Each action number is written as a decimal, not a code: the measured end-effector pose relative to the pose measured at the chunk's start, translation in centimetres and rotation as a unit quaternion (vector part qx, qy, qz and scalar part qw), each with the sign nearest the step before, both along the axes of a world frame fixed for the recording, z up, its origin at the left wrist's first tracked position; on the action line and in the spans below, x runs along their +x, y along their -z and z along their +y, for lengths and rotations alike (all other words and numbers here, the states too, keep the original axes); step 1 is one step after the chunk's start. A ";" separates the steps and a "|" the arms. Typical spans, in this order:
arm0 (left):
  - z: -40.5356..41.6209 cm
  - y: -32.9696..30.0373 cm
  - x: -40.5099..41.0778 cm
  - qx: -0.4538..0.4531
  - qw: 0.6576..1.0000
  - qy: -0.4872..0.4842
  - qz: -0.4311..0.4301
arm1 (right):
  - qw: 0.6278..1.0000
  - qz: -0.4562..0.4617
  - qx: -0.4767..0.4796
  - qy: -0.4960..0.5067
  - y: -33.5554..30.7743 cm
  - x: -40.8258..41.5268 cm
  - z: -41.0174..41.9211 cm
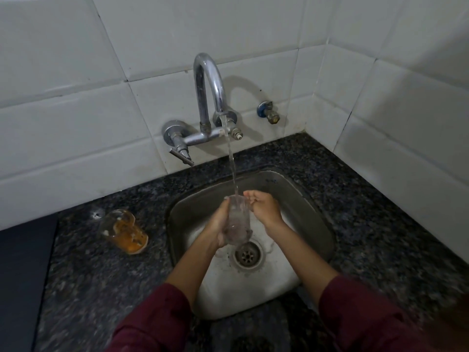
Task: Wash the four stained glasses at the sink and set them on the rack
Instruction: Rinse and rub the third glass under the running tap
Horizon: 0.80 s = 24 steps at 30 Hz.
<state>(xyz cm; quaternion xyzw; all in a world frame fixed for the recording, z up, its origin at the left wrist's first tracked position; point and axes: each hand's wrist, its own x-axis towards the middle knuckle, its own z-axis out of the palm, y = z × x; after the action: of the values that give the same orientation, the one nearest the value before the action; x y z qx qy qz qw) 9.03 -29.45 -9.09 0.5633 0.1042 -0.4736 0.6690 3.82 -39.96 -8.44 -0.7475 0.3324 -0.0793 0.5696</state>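
- Two glasses show: one clear glass (236, 219) held over the sink (314, 212) under the stream (232, 161), and one orange-stained glass (123, 231) on the counter (101, 288), at nine o'clock from the basin.
- Left hand (218, 224) is wrapped around the clear glass's lower body.
- Right hand (264, 207) touches the rim at three o'clock, fingers loosely curled, gripping nothing firmly.
- Best done, I judge, by turning the mouth into the water and rubbing rim and inside.
- No rack in view.

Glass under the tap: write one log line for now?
left hand: holds glass | right hand: at rim | tap: running | stained glass: waiting on counter
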 end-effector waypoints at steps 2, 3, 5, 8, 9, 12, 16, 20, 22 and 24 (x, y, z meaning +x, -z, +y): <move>-0.4 0.4 0.3 -0.001 1.000 -0.029 -0.005 | 0.998 -0.008 0.069 -0.002 0.1 -0.3 0.6; -0.6 0.6 0.5 -0.001 0.999 -0.047 -0.018 | 0.993 -0.007 0.112 -0.021 0.0 -0.5 1.0; -1.0 0.6 0.5 -0.011 0.996 -0.080 -0.048 | 0.979 -0.015 0.188 -0.077 0.4 -1.1 1.4; -1.5 0.4 0.5 0.010 0.979 -0.110 -0.171 | 0.987 -0.004 0.004 -0.159 0.4 -1.6 1.4; -1.7 0.2 0.5 0.048 0.960 -0.101 -0.256 | 0.974 0.015 -0.127 -0.189 0.4 -1.7 1.5; -2.1 -1.0 0.5 0.136 0.880 -0.116 -0.441 | 0.911 0.016 -0.341 -0.231 0.5 -1.9 2.4; -2.4 -2.5 1.0 0.089 0.878 -0.188 -0.431 | 0.955 -0.048 -0.229 -0.182 -0.8 -1.7 2.8; -2.3 -3.6 1.5 0.027 0.922 -0.242 -0.301 | 0.957 -0.088 0.185 -0.203 -2.4 -1.4 1.0; -2.1 -3.7 1.6 -0.013 0.935 -0.271 -0.231 | 0.908 -0.110 0.344 -0.211 -2.7 -1.6 0.3; -2.2 -3.7 1.8 -0.013 0.931 -0.262 -0.254 | 0.914 -0.089 0.341 -0.200 -3.1 -1.7 0.3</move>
<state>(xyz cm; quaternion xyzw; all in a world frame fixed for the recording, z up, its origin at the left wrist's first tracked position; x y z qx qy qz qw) 10.86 -31.63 -5.42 0.6085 0.0681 -0.1241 0.7808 2.15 -39.64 -5.32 -0.5485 0.1307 0.0885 0.8212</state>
